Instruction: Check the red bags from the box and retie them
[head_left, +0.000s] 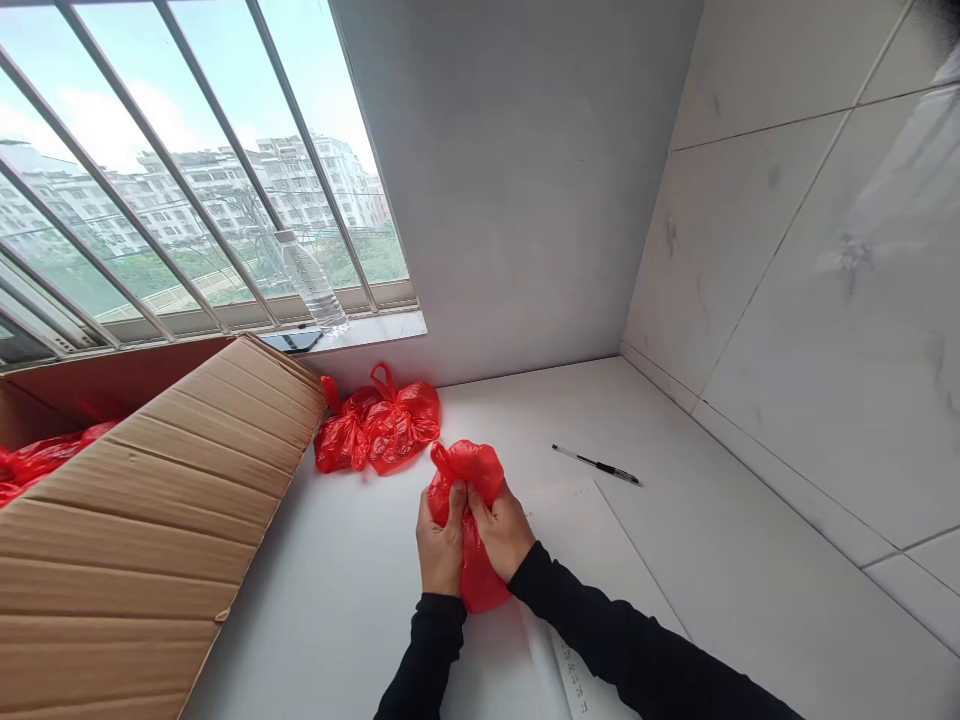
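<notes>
A red plastic bag (484, 575) is between my two hands over the white table. My left hand (441, 540) grips its gathered upper part from the left, thumb pointing up. From the right, my right hand (501, 530) pinches the same part, its thumb close beside the left one. Above the thumbs the bag's top flares out, with a loop on its left side. What the bag contains, if anything, is hidden. Behind it, against the wall, sit tied red plastic bags (401, 428) with knotted handles sticking up.
A cardboard box (165, 520) with red bags inside stands at the left. A black pen (600, 465) and a printed paper sheet (592, 560) lie on the table (337, 600). On the windowsill are a clear bottle (311, 285) and a phone (294, 341).
</notes>
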